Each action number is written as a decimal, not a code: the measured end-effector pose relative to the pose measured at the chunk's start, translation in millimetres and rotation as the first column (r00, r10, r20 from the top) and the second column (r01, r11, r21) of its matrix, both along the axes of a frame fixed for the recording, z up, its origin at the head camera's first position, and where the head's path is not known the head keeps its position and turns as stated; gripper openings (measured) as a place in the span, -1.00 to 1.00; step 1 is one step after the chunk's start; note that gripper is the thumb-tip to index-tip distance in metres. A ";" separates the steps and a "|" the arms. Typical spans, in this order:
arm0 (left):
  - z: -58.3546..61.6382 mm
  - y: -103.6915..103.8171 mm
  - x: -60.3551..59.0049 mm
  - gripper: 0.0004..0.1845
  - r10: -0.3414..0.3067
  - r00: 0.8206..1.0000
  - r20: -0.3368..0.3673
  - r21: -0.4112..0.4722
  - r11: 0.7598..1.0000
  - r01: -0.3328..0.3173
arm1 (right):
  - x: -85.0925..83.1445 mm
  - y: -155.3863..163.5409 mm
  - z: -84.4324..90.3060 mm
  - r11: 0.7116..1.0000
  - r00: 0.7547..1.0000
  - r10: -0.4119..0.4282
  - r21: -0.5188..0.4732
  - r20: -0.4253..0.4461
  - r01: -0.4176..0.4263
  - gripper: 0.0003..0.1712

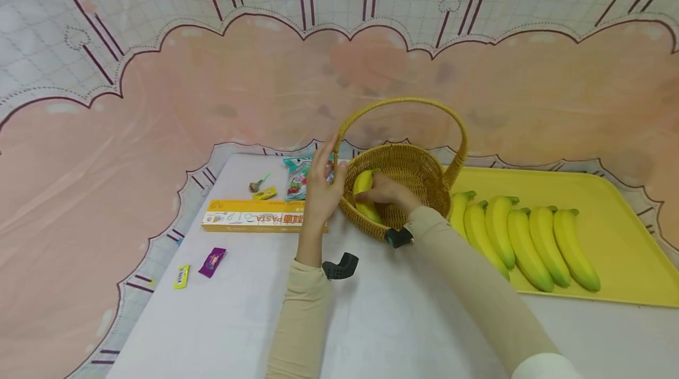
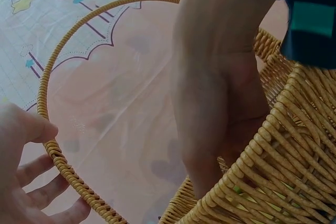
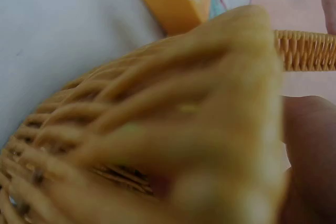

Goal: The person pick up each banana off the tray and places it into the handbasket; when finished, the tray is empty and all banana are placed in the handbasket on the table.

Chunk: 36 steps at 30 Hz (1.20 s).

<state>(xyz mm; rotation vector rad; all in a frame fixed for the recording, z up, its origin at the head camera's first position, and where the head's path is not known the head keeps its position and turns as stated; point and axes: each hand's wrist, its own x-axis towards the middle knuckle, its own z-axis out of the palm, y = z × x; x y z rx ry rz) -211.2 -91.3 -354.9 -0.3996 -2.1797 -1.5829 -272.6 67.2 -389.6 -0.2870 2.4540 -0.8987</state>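
Note:
A wicker basket (image 1: 424,162) with a tall arched handle (image 1: 403,100) stands mid-table. My right hand (image 1: 383,191) reaches inside it and grips a yellow banana (image 1: 363,183) lying against the basket's left wall. My left hand (image 1: 325,181) is at the basket's left rim, fingers straight, touching the foot of the handle. In the left wrist view the left hand (image 2: 31,182) lies against the handle (image 2: 58,156), and the right hand (image 2: 220,103) dips into the basket (image 2: 283,171). The right wrist view is filled by the blurred basket wall (image 3: 131,129).
A yellow tray (image 1: 615,202) to the right holds several bananas (image 1: 525,237) in a row. Left of the basket lie a yellow pasta box (image 1: 249,216), a snack packet (image 1: 297,178), a lollipop (image 1: 258,183) and small candies (image 1: 212,261). A patterned cloth backs the table.

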 end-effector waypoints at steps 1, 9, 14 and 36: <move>3.0 1.0 2.7 -0.45 -0.005 1.000 -0.001 -0.002 1.000 0.005 | -0.3 -0.4 -0.5 1.000 1.000 0.005 0.005 0.006 -0.005 -0.02; -4.2 1.3 -1.4 -0.44 -0.016 1.000 0.001 -0.010 1.000 0.016 | 9.5 18.7 8.5 0.998 0.999 -0.008 -0.055 -0.045 0.006 -0.08; -20.0 -1.8 -14.1 -0.44 0.004 1.000 -0.021 -0.011 1.000 -0.004 | 29.0 50.9 22.3 0.966 0.982 -0.098 -0.253 -0.162 0.055 -0.29; -22.2 -5.0 -15.7 -0.44 0.000 1.000 -0.017 -0.061 0.998 -0.001 | 134.4 284.1 -21.0 0.856 0.707 -0.508 -0.204 -0.492 0.474 -0.47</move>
